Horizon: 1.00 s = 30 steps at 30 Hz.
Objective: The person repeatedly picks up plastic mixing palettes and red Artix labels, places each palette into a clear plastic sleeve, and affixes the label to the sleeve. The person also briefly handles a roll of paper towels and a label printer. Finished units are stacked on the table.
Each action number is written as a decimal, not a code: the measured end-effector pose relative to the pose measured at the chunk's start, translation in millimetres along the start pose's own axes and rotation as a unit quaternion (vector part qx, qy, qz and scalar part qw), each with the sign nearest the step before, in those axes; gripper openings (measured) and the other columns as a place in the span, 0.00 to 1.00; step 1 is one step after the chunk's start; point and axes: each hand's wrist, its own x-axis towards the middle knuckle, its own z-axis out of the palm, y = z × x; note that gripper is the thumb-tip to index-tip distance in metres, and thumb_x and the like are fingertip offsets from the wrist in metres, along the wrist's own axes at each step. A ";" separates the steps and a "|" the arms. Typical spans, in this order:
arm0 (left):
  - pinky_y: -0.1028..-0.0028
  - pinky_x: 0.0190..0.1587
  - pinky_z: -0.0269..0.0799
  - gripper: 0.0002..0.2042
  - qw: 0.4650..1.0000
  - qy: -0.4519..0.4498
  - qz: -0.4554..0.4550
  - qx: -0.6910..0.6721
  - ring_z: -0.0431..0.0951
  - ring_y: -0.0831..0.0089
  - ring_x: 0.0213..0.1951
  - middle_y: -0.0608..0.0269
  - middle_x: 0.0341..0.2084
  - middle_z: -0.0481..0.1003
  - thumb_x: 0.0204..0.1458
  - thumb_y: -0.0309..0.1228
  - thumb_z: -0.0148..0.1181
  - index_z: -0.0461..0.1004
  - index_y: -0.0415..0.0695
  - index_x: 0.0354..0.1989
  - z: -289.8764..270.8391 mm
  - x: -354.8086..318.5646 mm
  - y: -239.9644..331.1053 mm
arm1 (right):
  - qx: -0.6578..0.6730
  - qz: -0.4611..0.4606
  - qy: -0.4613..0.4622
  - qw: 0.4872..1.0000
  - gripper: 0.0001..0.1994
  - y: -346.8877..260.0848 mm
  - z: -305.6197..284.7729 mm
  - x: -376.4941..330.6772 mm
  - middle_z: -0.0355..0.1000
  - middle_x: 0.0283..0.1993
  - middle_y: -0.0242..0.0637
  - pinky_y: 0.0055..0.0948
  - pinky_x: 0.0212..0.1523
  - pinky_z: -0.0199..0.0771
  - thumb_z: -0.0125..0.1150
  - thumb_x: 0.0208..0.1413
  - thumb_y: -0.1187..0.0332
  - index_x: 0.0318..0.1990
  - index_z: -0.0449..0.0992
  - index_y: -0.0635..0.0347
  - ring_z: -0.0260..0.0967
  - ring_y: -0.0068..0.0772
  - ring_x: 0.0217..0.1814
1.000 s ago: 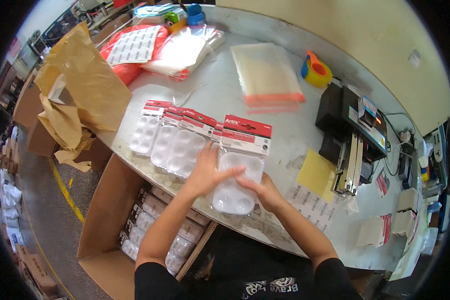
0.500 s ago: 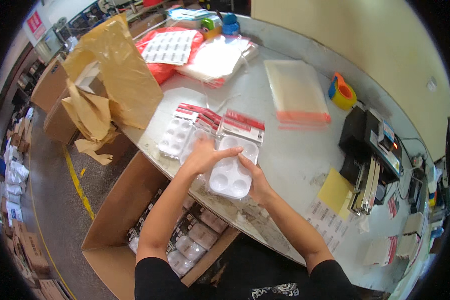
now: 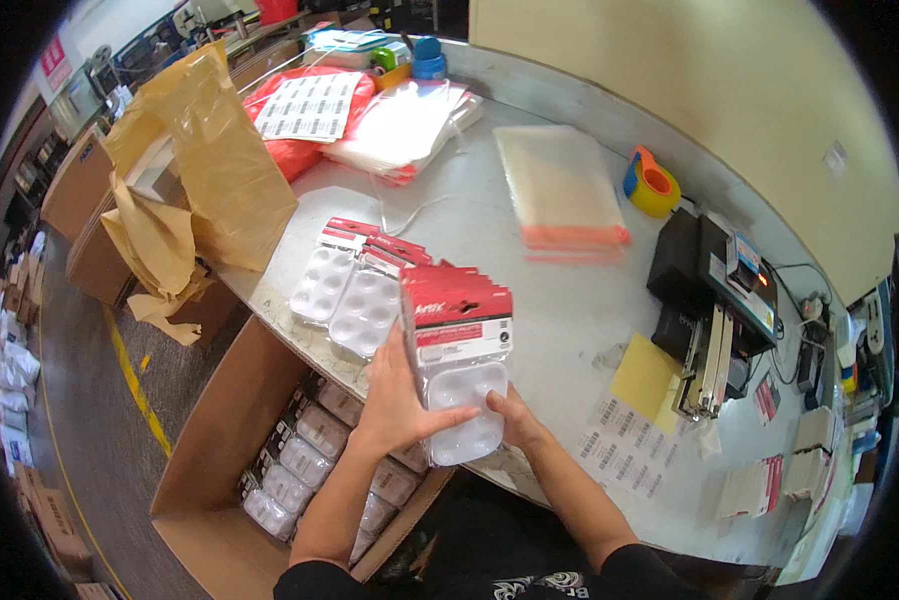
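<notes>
Both hands grip a stack of white paint palettes in clear packs with red and white header cards, held upright over the table's front edge. My left hand wraps the stack's left side, thumb across the front palette. My right hand presses the right side with its thumb on the palette's face. Just left of the stack, more packed palettes lie on the table in overlapping piles. Below my left forearm, an open cardboard box holds rows of similar packs.
Clear plastic bags lie mid-table. Beyond them sits a tape dispenser; a black sealing machine stands at right. Label sheets and a yellow sheet lie near it. Brown wrapping paper rises at left.
The stack in my hands has been raised and tilted up, so its red header cards now face me. My left hand has moved from the palettes at left onto the stack's side.
</notes>
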 end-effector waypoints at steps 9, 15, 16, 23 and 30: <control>0.67 0.51 0.68 0.42 0.932 0.004 -0.136 -0.335 0.72 0.65 0.48 0.53 0.46 0.70 0.26 0.34 0.77 0.62 0.35 0.54 -13.7 -41.5 -18.6 | -0.178 -0.177 -0.044 0.967 0.60 11.8 35.5 6.8 0.33 0.71 0.55 0.39 0.70 0.34 0.71 0.41 0.51 0.68 0.27 0.64 0.33 0.46 0.74; 0.68 0.49 0.70 0.41 0.926 0.092 -0.121 -0.345 0.73 0.65 0.45 0.54 0.45 0.71 0.26 0.33 0.77 0.63 0.34 0.54 -4.2 -99.5 -29.1 | -0.192 -0.122 -0.100 0.969 0.71 26.7 44.0 -1.2 0.27 0.71 0.58 0.38 0.70 0.30 0.76 0.33 0.49 0.66 0.16 0.63 0.26 0.49 0.74; 0.68 0.49 0.70 0.41 0.921 0.102 -0.102 -0.363 0.73 0.66 0.46 0.54 0.46 0.71 0.27 0.33 0.77 0.64 0.35 0.54 -2.6 -108.8 -28.7 | -0.191 -0.144 -0.111 0.965 0.72 26.3 45.7 -3.4 0.26 0.71 0.60 0.39 0.70 0.29 0.76 0.31 0.46 0.66 0.16 0.64 0.25 0.51 0.74; 0.67 0.51 0.69 0.40 0.952 -0.036 -0.022 -0.303 0.73 0.66 0.47 0.56 0.47 0.72 0.27 0.35 0.77 0.65 0.37 0.54 -17.8 -91.5 -18.6 | -0.432 -0.336 -0.127 0.828 0.77 -33.3 47.5 -27.1 0.24 0.71 0.59 0.53 0.64 0.31 0.75 0.19 0.37 0.67 0.22 0.64 0.27 0.56 0.74; 0.67 0.53 0.67 0.39 0.940 -0.251 0.200 -0.115 0.72 0.65 0.49 0.58 0.47 0.72 0.28 0.36 0.78 0.66 0.40 0.54 22.5 -13.8 -28.0 | -0.510 -0.296 -0.103 0.801 0.80 -71.0 -18.5 -31.9 0.21 0.72 0.57 0.49 0.63 0.32 0.72 0.15 0.32 0.66 0.18 0.65 0.26 0.49 0.75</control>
